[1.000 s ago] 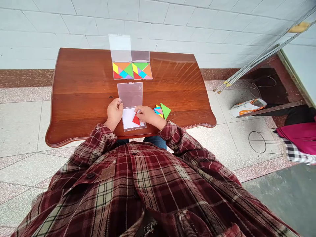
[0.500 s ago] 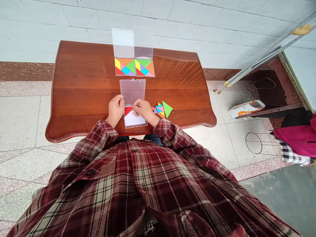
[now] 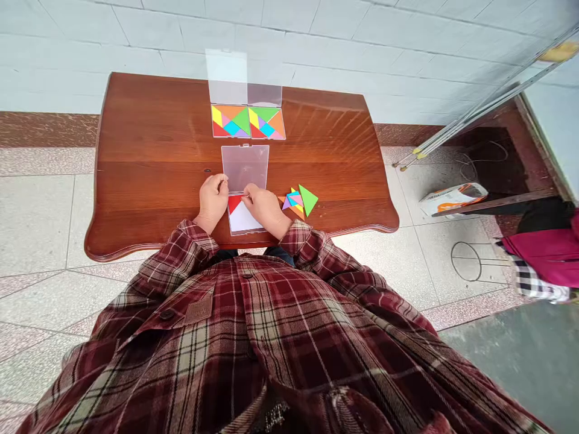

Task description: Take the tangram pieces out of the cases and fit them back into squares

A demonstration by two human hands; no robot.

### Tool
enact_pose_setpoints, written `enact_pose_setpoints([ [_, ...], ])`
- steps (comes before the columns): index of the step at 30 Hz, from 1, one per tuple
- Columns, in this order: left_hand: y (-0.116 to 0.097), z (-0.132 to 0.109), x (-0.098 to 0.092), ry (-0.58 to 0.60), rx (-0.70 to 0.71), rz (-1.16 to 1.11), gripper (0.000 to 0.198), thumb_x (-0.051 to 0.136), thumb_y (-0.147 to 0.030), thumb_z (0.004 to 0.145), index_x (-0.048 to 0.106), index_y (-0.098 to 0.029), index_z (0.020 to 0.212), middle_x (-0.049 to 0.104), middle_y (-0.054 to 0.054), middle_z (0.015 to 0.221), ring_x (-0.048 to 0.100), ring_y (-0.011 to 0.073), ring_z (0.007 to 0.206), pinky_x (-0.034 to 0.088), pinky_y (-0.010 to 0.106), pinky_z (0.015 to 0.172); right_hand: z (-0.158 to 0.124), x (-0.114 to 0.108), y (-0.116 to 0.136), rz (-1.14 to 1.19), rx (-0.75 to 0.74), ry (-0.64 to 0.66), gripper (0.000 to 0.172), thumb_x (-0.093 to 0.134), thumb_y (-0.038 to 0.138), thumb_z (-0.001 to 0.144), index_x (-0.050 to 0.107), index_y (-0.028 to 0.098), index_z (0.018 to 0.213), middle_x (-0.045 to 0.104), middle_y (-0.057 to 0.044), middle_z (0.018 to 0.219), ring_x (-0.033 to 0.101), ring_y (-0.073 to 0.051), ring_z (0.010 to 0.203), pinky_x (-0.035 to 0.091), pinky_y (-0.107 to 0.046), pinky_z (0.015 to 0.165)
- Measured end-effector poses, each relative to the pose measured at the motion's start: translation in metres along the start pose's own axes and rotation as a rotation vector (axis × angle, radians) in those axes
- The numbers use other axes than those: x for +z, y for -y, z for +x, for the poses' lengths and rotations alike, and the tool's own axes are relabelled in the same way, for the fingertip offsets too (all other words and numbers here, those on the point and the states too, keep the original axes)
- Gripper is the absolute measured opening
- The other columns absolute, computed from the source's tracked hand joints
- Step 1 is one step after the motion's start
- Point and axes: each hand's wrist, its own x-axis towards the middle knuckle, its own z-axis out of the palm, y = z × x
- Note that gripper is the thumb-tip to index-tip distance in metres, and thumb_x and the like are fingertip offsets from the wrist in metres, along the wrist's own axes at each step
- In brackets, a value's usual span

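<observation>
Left fingers (image 3: 220,179) at lid (image 3: 245,164) | right fingers (image 3: 251,192) over box (image 3: 244,225) | either pinch hidden—cannot tell | red piece (image 3: 234,202) between—best pressed flat

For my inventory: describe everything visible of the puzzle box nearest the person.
The box, seemingly clear plastic, lies open on the table, its see-through lid folded toward the far side. A red piece sits in the far left corner of its white base. The left hand is at the lid's near left edge; the right hand covers the base's far right corner.
</observation>
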Motion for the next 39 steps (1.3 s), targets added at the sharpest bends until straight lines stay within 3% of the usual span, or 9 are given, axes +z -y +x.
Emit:
enact_pose_setpoints([
  [3, 0.001, 0.000, 0.000, 0.001, 0.001, 0.010, 0.014, 0.049, -0.017, 0.084, 0.063, -0.019, 0.089, 0.065, 0.004, 0.088, 0.060, 0.0158, 0.087, 0.047, 0.030, 0.085, -0.007, 0.000, 0.005, -0.116, -0.079, 0.083, 0.021, 0.046, 0.028, 0.096, 0.059, 0.017, 0.108, 0.069, -0.010, 0.106, 0.064, -0.023, 0.096, 0.046, -0.032, 0.077],
  [6, 0.002, 0.000, 0.001, 0.002, 0.001, 0.009, 0.014, 0.050, -0.018, 0.084, 0.062, -0.019, 0.090, 0.065, 0.003, 0.089, 0.060, 0.0159, 0.088, 0.047, 0.030, 0.087, -0.005, 0.004, 0.008, -0.168, -0.112, 0.084, 0.024, 0.045, 0.030, 0.097, 0.059, 0.016, 0.110, 0.068, -0.011, 0.111, 0.063, -0.024, 0.098, 0.047, -0.032, 0.077],
  [15, 0.004, 0.002, -0.001, 0.013, -0.014, -0.032, 0.014, 0.050, -0.017, 0.083, 0.062, -0.019, 0.090, 0.065, 0.003, 0.088, 0.060, 0.0149, 0.089, 0.048, 0.030, 0.090, -0.006, -0.002, 0.005, -0.074, -0.102, 0.061, 0.020, 0.049, 0.032, 0.096, 0.062, 0.017, 0.100, 0.069, -0.009, 0.102, 0.062, -0.021, 0.092, 0.043, -0.030, 0.076],
  [20, 0.008, 0.004, 0.000, 0.013, -0.038, -0.063, 0.014, 0.050, -0.018, 0.083, 0.062, -0.018, 0.091, 0.063, 0.002, 0.087, 0.060, 0.0142, 0.088, 0.049, 0.030, 0.091, -0.031, -0.032, -0.038, 0.041, 0.016, -0.124, 0.014, 0.051, 0.026, 0.093, 0.063, 0.019, 0.090, 0.068, -0.005, 0.092, 0.059, -0.018, 0.085, 0.041, -0.028, 0.076],
  [23, 0.008, 0.004, 0.000, 0.014, -0.041, -0.061, 0.015, 0.050, -0.018, 0.083, 0.062, -0.018, 0.092, 0.064, 0.003, 0.087, 0.061, 0.0145, 0.087, 0.049, 0.031, 0.091, -0.046, -0.049, -0.079, -0.009, 0.267, -0.241, 0.017, 0.050, 0.026, 0.092, 0.063, 0.018, 0.098, 0.067, -0.008, 0.094, 0.060, -0.020, 0.084, 0.042, -0.029, 0.075],
  [27, 0.006, 0.003, -0.002, 0.009, -0.032, -0.017, 0.017, 0.049, -0.020, 0.083, 0.063, -0.017, 0.091, 0.065, 0.005, 0.089, 0.061, 0.0160, 0.087, 0.049, 0.033, 0.091, -0.054, -0.055, -0.119, -0.083, 0.448, -0.187, 0.033, 0.056, 0.029, 0.089, 0.059, 0.012, 0.117, 0.064, -0.016, 0.111, 0.060, -0.026, 0.096, 0.044, -0.032, 0.080],
  [30, 0.004, 0.001, -0.004, 0.001, -0.032, 0.007, 0.019, 0.048, -0.022, 0.083, 0.063, -0.017, 0.092, 0.066, 0.006, 0.090, 0.061, 0.0179, 0.088, 0.049, 0.035, 0.089, -0.051, -0.050, -0.127, -0.073, 0.480, -0.099, 0.037, 0.056, 0.030, 0.089, 0.057, 0.012, 0.121, 0.062, -0.017, 0.115, 0.060, -0.027, 0.101, 0.044, -0.034, 0.084],
  [39, 0.003, 0.001, -0.007, 0.014, -0.037, 0.022, 0.020, 0.046, -0.025, 0.082, 0.063, -0.017, 0.090, 0.066, 0.007, 0.088, 0.061, 0.0187, 0.085, 0.050, 0.036, 0.086, -0.040, -0.050, -0.132, -0.062, 0.486, -0.024, 0.034, 0.059, 0.030, 0.087, 0.059, 0.015, 0.117, 0.058, -0.015, 0.118, 0.060, -0.024, 0.098, 0.045, -0.033, 0.084],
])
